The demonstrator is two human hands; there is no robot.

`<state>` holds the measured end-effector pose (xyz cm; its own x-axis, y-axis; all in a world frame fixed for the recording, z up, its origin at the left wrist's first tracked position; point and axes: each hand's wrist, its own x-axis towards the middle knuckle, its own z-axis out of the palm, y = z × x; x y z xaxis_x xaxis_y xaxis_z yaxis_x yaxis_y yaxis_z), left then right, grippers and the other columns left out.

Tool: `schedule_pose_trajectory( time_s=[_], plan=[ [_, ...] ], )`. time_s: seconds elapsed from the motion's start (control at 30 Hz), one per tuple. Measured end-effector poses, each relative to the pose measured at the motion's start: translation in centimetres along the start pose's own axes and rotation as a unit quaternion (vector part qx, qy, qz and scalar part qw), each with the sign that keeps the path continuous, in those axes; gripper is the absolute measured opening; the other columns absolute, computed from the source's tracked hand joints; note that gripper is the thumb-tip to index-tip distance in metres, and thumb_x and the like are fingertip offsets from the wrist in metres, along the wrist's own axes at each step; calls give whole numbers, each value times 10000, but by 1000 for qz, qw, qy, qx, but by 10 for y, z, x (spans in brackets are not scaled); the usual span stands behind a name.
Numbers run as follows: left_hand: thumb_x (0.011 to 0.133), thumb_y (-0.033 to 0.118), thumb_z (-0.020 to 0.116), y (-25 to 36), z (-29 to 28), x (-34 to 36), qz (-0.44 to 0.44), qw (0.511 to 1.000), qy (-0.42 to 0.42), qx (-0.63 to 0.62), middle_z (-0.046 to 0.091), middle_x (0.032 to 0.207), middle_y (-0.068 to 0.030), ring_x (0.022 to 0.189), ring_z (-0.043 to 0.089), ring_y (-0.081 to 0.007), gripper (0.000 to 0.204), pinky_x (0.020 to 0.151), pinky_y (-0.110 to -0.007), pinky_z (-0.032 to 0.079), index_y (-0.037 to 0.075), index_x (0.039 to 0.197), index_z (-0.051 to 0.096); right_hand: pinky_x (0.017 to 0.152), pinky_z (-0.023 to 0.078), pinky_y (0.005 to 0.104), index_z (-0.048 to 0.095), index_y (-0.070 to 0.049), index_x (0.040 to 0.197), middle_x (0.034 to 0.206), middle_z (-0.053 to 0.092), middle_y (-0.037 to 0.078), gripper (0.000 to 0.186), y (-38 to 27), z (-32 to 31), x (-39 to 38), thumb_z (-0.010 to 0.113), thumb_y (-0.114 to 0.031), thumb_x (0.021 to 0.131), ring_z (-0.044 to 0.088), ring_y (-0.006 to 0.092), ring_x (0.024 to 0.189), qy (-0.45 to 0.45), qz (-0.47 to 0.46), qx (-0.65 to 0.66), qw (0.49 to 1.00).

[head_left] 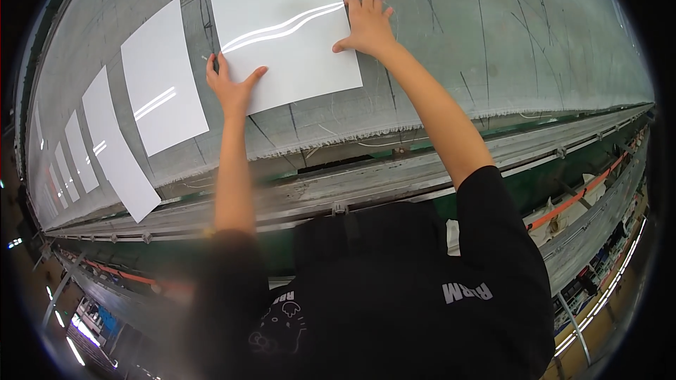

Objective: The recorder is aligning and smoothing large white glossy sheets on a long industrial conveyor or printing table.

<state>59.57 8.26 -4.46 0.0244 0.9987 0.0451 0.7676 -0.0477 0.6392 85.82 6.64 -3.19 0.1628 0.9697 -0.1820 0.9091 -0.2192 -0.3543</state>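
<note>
A large glossy white sheet [289, 21] lies flat on a grey-green fabric-covered table [451, 63], with two wavy light reflections across it. My left hand [234, 89] rests at its lower left edge, fingertips by the rim and the thumb spread over the sheet. At the right edge is my right hand [369, 28], its fingers spread apart and its thumb touching the sheet. Neither hand is closed around the sheet. To the left, another white sheet [165, 77] lies a small gap away.
Farther left, a white sheet [121, 144] reaches over the near table edge, with several more beyond it. Dark lines streak the fabric. A metal rail [415, 172] runs along the near side. Behind me stands another long table with an orange strip [563, 204].
</note>
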Motion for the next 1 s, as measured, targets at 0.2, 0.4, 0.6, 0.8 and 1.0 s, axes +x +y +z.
schedule_pose_trajectory(
  time_s=[0.2, 0.4, 0.6, 0.8, 1.0],
  plan=[
    [506, 428, 750, -5, 0, 1, 16, 999, -14, 27, 219, 1277, -152, 1179, 211, -306, 915, 941, -400, 264, -51, 1179, 355, 864, 206, 633, 376, -51, 1084, 1180, 287, 166, 850, 1, 1, -1, 781, -368, 407, 253, 351, 1132, 13, -9, -4, 1000],
    [504, 431, 752, -6, 1, 3, 17, 999, -27, 11, 215, 1279, -155, 1181, 219, -301, 938, 944, -395, 261, -63, 1185, 336, 872, 209, 623, 384, -83, 1081, 1172, 309, 134, 857, 5, 7, -3, 790, -363, 380, 272, 322, 1128, 59, -10, 12, 998],
    [516, 431, 745, -1, 3, 1, 6, 999, -25, 20, 229, 1268, -165, 1179, 222, -302, 923, 951, -393, 248, -70, 1180, 346, 872, 228, 583, 380, -161, 1113, 1167, 324, 100, 895, 7, 8, 2, 799, -347, 345, 306, 322, 1097, 41, 3, 17, 999],
    [526, 420, 743, -2, 6, -1, 19, 999, -13, 36, 232, 1263, -170, 1178, 219, -300, 914, 950, -392, 246, -77, 1180, 344, 887, 227, 609, 356, -110, 1128, 1095, 370, 89, 896, 4, -6, -4, 795, -328, 378, 338, 294, 1088, 61, -29, 24, 997],
    [519, 460, 736, -9, 7, 1, 33, 999, -25, 20, 209, 1257, -194, 1177, 183, -329, 956, 945, -431, 227, -85, 1185, 319, 908, 236, 537, 369, -88, 1128, 1232, 303, 190, 877, -6, -21, -5, 780, -369, 406, 309, 339, 1121, 2, 19, 5, 1000]
  ],
)
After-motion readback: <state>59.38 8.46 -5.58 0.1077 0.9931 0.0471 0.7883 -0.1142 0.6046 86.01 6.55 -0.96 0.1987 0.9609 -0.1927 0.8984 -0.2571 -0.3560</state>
